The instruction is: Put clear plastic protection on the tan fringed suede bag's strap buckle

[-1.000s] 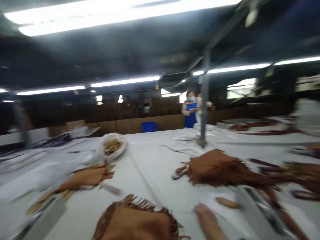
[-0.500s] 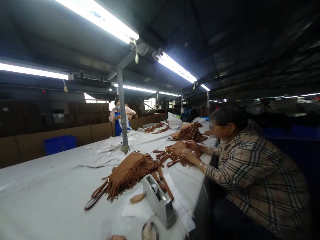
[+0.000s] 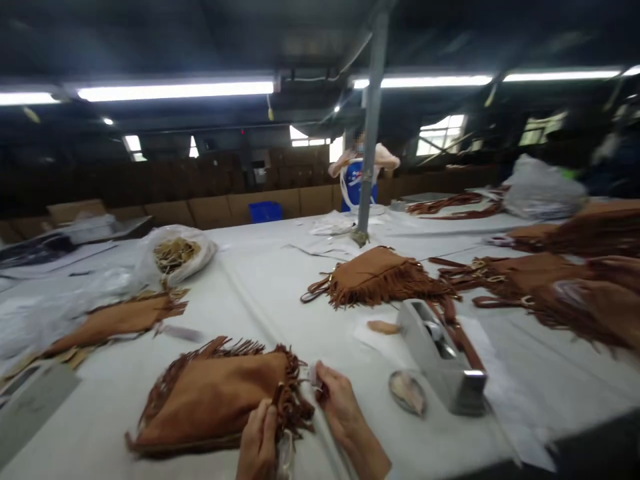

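On the white tabletop [image 3: 260, 287], nearest the camera: a tan suede fringed bag [image 3: 215, 397] lying flat. Left hand [image 3: 257, 443] curled closed, pinching the fringe at the bag's right edge. Right hand [image 3: 340, 410] just beside it, fingers bent around a small pale item, too blurred to identify. To the right, a grey tape dispenser [image 3: 443, 357], with a small round dish [image 3: 407, 392] just beside it. Farther left, a clear plastic bag [image 3: 173, 257] holding tan pieces. More fringed bags [image 3: 377, 277] beyond. No legible writing or labels anywhere.
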Tool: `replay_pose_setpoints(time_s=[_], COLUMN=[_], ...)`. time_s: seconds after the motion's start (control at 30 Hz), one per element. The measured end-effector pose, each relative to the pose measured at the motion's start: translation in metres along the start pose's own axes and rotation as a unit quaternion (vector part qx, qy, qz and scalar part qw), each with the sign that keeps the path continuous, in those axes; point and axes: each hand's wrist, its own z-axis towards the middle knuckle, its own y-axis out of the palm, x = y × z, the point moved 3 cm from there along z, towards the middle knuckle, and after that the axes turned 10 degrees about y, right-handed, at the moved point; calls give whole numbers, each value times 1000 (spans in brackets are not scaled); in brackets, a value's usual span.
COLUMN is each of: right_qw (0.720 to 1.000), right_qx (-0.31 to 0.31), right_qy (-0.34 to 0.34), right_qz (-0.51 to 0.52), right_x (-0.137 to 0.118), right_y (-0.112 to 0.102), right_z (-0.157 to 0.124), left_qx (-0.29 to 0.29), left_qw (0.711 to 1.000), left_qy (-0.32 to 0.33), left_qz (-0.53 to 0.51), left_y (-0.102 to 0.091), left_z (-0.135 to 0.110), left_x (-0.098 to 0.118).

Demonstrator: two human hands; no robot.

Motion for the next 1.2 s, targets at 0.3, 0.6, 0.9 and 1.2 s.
replay_pose_setpoints(time_s=[0.3, 0.6, 0.9, 1.2], right_qw=[975, 976, 982, 993], right_qx=[-34, -68, -78, -82], right_qy=[121, 133, 122, 58], right_qz=[182, 158, 117, 66], right_x=[-8, -3, -3, -7], right_y=[33, 59, 66, 72], right_z=[-13, -18, -22, -30], left_qx=[-42, -44, -49, -43], left_qw=[992, 990, 990, 988], left_qy=[-35, -39, -30, -31], left_qz=[-110, -129, -132, -144], left_y=[-10, -15, -14, -14], left_z=[8, 10, 10, 11], left_x=[17, 16, 15, 15])
